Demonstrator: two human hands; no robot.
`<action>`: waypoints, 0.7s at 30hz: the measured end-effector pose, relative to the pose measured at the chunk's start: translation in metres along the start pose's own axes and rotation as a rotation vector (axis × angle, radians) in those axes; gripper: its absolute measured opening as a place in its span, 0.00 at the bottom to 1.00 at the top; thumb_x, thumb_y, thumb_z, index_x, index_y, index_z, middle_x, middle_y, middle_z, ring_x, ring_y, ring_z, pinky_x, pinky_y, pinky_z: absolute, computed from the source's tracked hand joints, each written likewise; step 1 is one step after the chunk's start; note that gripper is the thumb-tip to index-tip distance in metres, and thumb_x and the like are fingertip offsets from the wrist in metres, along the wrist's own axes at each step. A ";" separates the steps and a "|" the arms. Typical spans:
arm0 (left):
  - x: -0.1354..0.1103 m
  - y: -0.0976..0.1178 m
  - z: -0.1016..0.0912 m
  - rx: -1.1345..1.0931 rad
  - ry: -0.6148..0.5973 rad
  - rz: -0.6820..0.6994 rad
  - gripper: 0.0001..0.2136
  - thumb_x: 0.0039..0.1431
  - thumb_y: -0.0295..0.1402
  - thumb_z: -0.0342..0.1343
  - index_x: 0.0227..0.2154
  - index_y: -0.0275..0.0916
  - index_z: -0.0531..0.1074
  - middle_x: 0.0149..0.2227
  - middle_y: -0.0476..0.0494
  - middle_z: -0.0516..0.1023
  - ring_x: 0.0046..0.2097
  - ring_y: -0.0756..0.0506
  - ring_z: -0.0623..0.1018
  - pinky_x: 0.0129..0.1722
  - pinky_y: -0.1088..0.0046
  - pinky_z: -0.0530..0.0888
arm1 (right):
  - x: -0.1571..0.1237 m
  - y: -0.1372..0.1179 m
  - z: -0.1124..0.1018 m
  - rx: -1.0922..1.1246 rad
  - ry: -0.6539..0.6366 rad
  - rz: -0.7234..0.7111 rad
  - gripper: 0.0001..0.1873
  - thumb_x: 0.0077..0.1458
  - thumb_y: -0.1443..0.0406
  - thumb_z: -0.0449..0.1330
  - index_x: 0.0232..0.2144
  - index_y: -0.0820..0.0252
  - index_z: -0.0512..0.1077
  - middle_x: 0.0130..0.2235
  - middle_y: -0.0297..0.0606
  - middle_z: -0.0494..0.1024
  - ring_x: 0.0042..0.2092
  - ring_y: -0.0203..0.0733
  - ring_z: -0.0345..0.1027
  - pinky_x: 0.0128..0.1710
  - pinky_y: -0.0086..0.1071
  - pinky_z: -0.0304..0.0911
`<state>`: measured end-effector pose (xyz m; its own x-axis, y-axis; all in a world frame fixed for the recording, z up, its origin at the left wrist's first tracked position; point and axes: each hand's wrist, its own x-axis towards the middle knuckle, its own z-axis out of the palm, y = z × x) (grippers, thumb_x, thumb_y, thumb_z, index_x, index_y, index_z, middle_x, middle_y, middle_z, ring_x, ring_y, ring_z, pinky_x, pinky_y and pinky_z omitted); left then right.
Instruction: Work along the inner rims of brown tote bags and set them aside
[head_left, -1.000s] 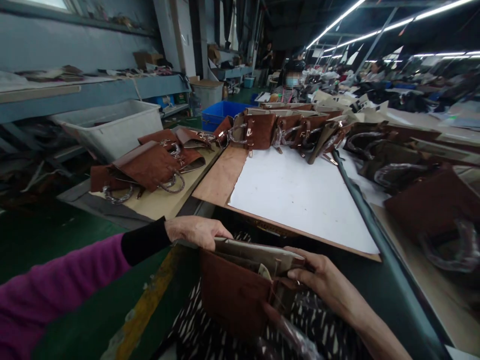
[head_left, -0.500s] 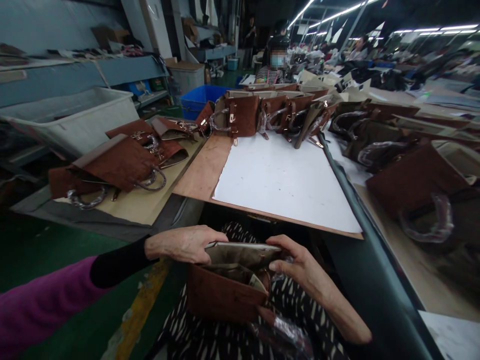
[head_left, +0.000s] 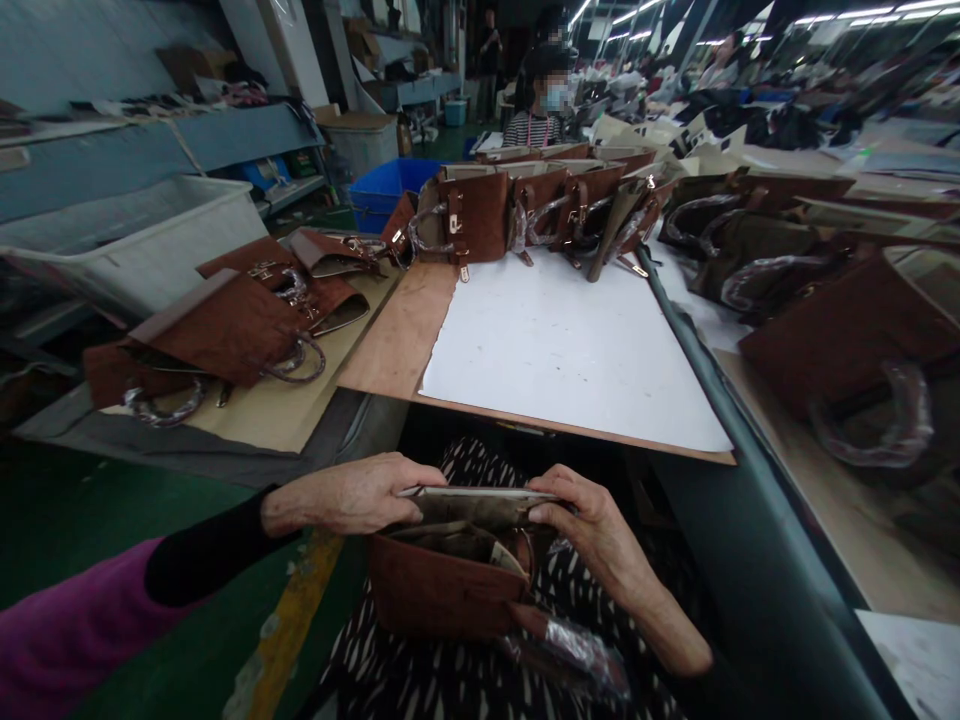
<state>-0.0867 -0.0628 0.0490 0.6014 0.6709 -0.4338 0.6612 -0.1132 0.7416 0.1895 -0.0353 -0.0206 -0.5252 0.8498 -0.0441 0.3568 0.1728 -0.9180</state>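
Observation:
A brown handbag [head_left: 442, 590] rests on my lap with its mouth open toward me, showing an olive-beige lining. My left hand [head_left: 360, 492] pinches the left end of its far top edge, thumb inside and fingers over the outside. At the right end of that same edge, my right hand [head_left: 589, 515] grips between thumb and fingers. A plastic-wrapped handle [head_left: 585, 650] hangs from the bag's near side over the patterned cloth on my lap. The bag's bottom is hidden from view.
Ahead stands a wooden board [head_left: 390, 335] covered by a white sheet [head_left: 570, 360], with several brown handbags [head_left: 480, 215] along its far side. More bags [head_left: 217, 325] lie on the left table and on the right one. A masked person [head_left: 532, 125] sits beyond.
My right hand has shifted slightly left along the bag's far edge and its fingers have closed more onto it. My left hand keeps its hold. The view has moved a little.

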 end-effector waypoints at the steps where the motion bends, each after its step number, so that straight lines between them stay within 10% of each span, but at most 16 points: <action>1: 0.000 -0.001 0.000 -0.001 0.005 -0.003 0.11 0.50 0.27 0.46 0.37 0.38 0.69 0.30 0.52 0.69 0.31 0.51 0.67 0.29 0.78 0.58 | 0.001 0.000 0.000 0.002 0.000 0.001 0.06 0.51 0.63 0.59 0.31 0.57 0.74 0.31 0.34 0.69 0.34 0.38 0.64 0.33 0.30 0.59; 12: -0.003 0.002 -0.016 0.225 0.053 -0.019 0.11 0.50 0.28 0.49 0.39 0.40 0.68 0.29 0.51 0.70 0.33 0.49 0.69 0.31 0.78 0.61 | -0.003 -0.022 0.005 -0.105 -0.048 0.034 0.06 0.54 0.64 0.55 0.30 0.57 0.72 0.30 0.33 0.67 0.34 0.37 0.63 0.33 0.30 0.57; 21: 0.011 0.038 0.012 0.527 0.391 -0.071 0.25 0.47 0.20 0.44 0.52 0.35 0.57 0.46 0.38 0.68 0.46 0.42 0.67 0.46 0.66 0.64 | -0.021 -0.054 0.027 -0.178 0.047 0.148 0.08 0.52 0.62 0.54 0.29 0.56 0.73 0.29 0.35 0.69 0.32 0.40 0.64 0.31 0.30 0.58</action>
<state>-0.0497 -0.0685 0.0667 0.4068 0.8953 -0.1814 0.8840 -0.3357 0.3253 0.1603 -0.0762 0.0191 -0.4224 0.8938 -0.1510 0.5603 0.1265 -0.8186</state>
